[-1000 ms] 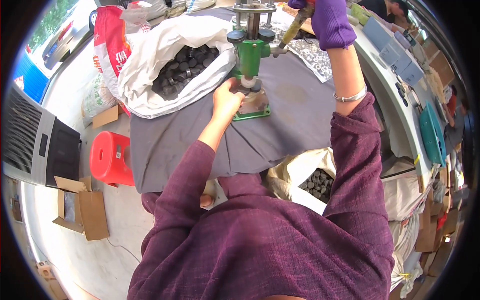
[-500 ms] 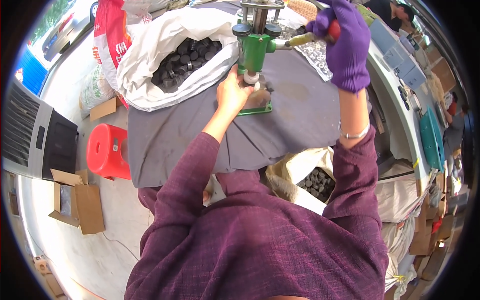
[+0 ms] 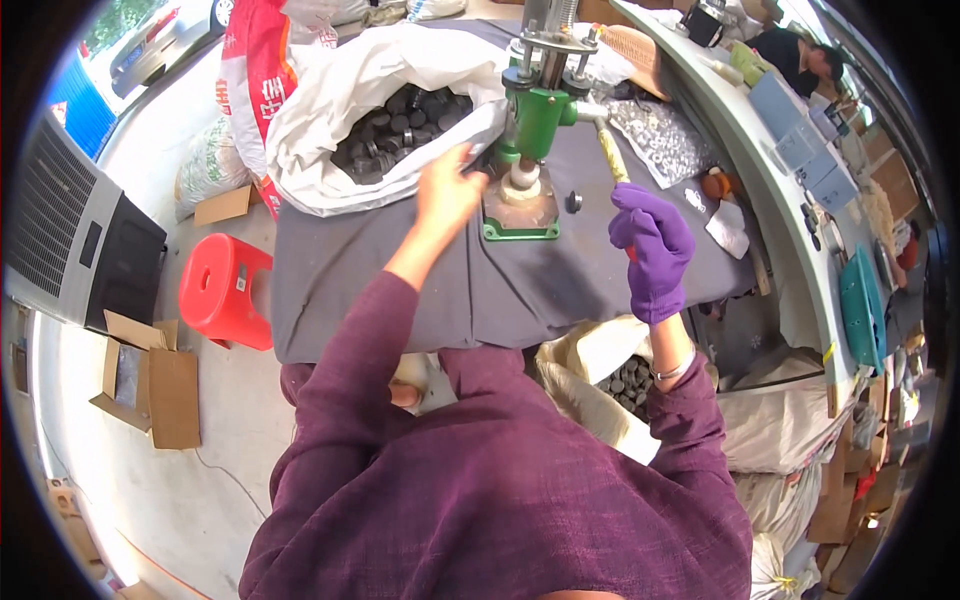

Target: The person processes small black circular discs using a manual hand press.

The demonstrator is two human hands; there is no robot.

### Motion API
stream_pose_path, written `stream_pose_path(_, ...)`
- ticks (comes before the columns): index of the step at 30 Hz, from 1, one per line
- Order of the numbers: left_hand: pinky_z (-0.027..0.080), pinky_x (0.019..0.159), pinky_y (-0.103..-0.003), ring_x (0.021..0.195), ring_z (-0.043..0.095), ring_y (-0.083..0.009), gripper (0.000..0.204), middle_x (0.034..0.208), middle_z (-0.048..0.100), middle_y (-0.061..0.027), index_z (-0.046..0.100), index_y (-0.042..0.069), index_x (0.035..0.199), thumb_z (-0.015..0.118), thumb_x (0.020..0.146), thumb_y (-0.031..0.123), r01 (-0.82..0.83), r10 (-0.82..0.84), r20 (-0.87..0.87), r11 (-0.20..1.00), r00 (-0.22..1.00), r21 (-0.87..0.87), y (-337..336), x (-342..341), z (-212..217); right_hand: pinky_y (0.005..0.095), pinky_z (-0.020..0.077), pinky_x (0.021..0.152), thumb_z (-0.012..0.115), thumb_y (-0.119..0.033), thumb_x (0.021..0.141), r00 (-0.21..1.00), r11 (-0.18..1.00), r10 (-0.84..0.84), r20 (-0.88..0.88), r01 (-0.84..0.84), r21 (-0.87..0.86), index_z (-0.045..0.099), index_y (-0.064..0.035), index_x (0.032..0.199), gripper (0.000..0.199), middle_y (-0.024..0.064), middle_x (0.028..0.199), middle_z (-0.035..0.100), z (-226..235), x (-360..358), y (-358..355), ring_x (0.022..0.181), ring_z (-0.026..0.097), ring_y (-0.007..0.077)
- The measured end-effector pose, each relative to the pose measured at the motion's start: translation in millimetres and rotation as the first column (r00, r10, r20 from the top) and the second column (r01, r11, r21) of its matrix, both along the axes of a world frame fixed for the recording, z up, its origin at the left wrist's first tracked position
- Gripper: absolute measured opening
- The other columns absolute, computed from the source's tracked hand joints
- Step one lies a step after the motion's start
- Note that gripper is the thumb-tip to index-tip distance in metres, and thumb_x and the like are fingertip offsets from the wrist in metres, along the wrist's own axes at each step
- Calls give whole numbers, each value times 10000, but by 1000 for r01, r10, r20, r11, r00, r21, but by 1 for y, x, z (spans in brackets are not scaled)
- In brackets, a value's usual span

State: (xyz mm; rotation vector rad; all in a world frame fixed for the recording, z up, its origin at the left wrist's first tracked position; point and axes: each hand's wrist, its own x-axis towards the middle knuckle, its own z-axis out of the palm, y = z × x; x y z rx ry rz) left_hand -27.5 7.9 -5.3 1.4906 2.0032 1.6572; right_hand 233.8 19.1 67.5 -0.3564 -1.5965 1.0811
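Observation:
A green hand press stands on the grey cloth, its pale rounded tip lowered against the base plate. My right hand, in a purple knitted glove, is closed round the grip of the press lever, which is pulled down toward me. My bare left hand is just left of the press, slightly blurred, fingers apart and holding nothing I can see. Near it is an open white sack of dark round caps. One small dark cap lies on the cloth right of the base.
Behind the lever lies a clear bag of small whitish rings. Below the table edge is a sack of grey round pieces. A red stool and cardboard box stand left. A person is at the far right bench.
My right hand has brought the lever down from high up toward me. My left hand has drawn away from the press tip to the left. The view has shifted slightly.

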Motion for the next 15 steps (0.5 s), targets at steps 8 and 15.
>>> stream_pose_path(8,513,757,-446,853,645,-330,220,836,675,-183,700,45,815,619,684,202,-442,208,-557,835,804,-327,-57,-120,16,244,495,656,422,-104,926,980,946,-101,173,41,321,647,37,1028,284,51,650,565,111,-18,34,617,546,85)
stream_pose_path(15,515,772,-453,813,654,-345,214,836,680,-176,707,46,830,585,708,172,-434,16,-669,772,743,-463,-39,-125,14,270,476,482,444,-239,954,986,974,104,-129,-128,-187,588,27,989,304,43,578,537,162,-60,74,460,507,130)
